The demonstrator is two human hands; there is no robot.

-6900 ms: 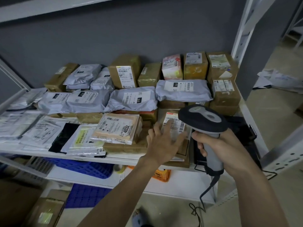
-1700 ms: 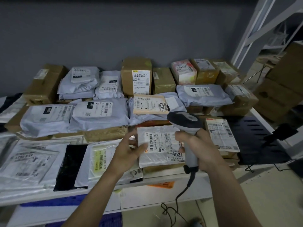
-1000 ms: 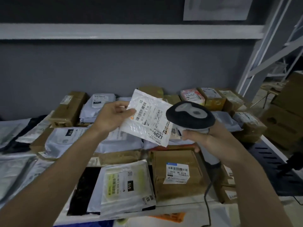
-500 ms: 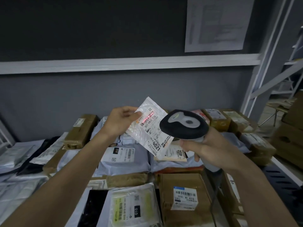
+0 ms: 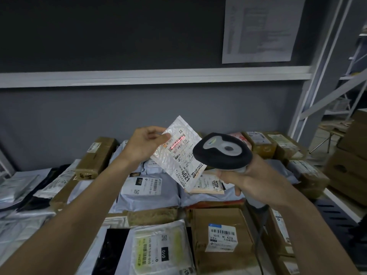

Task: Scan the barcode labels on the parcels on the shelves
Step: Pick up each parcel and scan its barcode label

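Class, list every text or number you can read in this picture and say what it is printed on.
"4021" and "501-P902 T70": white bubble mailer in the left hand.
"4032": tan parcel behind it.
"010": grey poly bag.
"010": yellow-labelled bag.
"501E- M1 A218": cardboard box.
Wall notice, back-row labels: too blurred.

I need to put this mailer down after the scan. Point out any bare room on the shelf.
The only bare patch is the dark perforated shelf surface at the right end, between the cardboard box with the blue-topped label and the white shelf edge. Everywhere left of it is crowded: the grey poly mailers and brown boxes lie edge to edge or overlapping, back to the wall.
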